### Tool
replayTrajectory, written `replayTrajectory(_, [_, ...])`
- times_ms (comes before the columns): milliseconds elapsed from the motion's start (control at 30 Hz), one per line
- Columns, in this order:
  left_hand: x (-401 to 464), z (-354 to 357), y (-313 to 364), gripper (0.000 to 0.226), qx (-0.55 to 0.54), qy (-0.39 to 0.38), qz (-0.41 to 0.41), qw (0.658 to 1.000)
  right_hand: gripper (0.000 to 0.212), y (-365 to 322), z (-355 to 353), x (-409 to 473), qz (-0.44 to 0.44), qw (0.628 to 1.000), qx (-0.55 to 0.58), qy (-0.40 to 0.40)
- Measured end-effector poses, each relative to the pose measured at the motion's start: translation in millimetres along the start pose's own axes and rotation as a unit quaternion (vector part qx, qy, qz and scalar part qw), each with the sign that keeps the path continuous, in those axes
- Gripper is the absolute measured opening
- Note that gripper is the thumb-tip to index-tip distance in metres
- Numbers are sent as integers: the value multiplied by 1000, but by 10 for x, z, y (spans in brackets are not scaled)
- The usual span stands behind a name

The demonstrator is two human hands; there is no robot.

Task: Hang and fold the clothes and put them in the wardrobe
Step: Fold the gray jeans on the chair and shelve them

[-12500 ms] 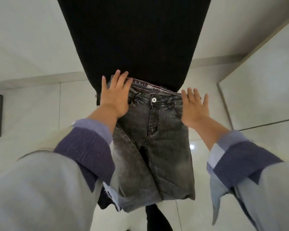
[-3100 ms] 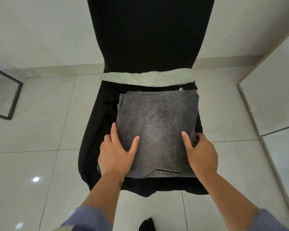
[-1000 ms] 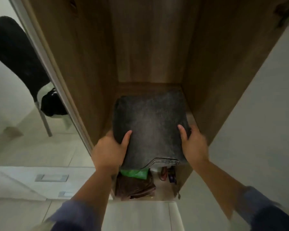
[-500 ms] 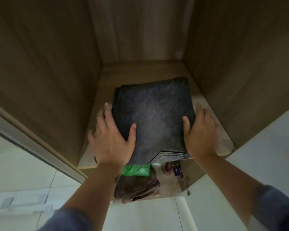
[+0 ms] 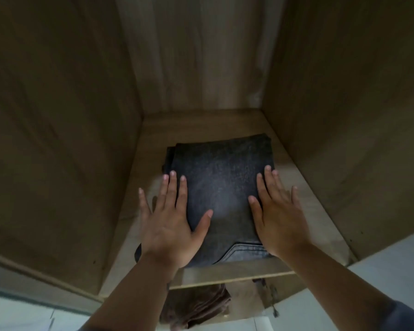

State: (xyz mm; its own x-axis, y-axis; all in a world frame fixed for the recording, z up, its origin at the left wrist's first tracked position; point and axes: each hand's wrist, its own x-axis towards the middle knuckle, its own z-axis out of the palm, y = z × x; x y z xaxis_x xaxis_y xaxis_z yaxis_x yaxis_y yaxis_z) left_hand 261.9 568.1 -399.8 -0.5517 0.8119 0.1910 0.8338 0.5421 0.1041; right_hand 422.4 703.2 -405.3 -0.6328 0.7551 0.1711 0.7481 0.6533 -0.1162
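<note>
the folded grey jeans (image 5: 221, 187) lie flat on the wooden wardrobe shelf (image 5: 304, 194), in the lower middle of the frame, and from where i stand they look set down already. the stack's long axis runs from the shelf's front lip toward the back panel, away from the person, with a seamed edge showing at the near end and the far end stopping short of the back wall (image 5: 196, 56). a strip of bare shelf shows on both sides of the jeans, so they touch neither side wall.

both hands are on it, one to each side. the left hand (image 5: 171, 225) lies flat with the fingers straight and spread, thumb and inner fingers on the denim, the outer fingers reaching over the left edge to the shelf. the right hand (image 5: 279, 216) is flat too, fingers straight, resting along the right edge of the stack. neither hand is curled round anything; they press or steady, they do not grip. they sit about level with each other, so neither is plainly nearer.

the jeans lie forward of and between the hands, so any further push would go straight back along that long axis; otherwise the hands can simply lift away. under the shelf, at the bottom of the frame, a crumpled brown cloth (image 5: 196, 306) sits in the lower compartment.
</note>
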Motion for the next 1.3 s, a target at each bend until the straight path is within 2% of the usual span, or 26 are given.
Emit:
replayTrajectory(167, [374, 106, 45, 89, 10, 12, -2, 1000, 79, 120, 98, 381, -8, 999, 22, 28])
replayTrajectory(333, [874, 294, 51, 89, 1, 42, -4, 999, 77, 224, 217, 877, 2, 999, 46, 19])
replayTrajectory(433, [1187, 401, 78, 90, 6, 60, -7, 998, 81, 295, 287, 1208, -2, 998, 26, 53])
replayTrajectory(500, [1407, 472, 76, 88, -7, 63, -8, 998, 72, 341, 336, 1425, -1, 998, 25, 54])
replayTrajectory(567, [1644, 547, 61, 87, -30, 50, -12, 998, 61, 388, 370, 1652, 7, 999, 46, 18])
replayTrajectory(633, [1863, 605, 48, 87, -41, 54, -14, 998, 59, 420, 391, 1856, 12, 999, 52, 2])
replayTrajectory(833, [2314, 708, 32, 82, -51, 58, -16, 997, 58, 480, 517, 2327, 11, 998, 37, 39])
replayTrajectory(1033, [2321, 713, 21, 75, -42, 53, -15, 998, 56, 474, 532, 2338, 8, 999, -9, 40])
replayTrajectory(1167, [1979, 719, 63, 69, -34, 37, -8, 999, 56, 453, 498, 2061, 4, 1000, -23, 3])
replayTrajectory(1233, [1726, 660, 73, 69, -29, -2, -5, 1000, 56, 430, 448, 1795, 3, 999, -10, -40])
replayTrajectory(1300, [1469, 504, 86, 69, -8, -76, -5, 997, 61, 383, 353, 1499, 2, 996, -27, -86])
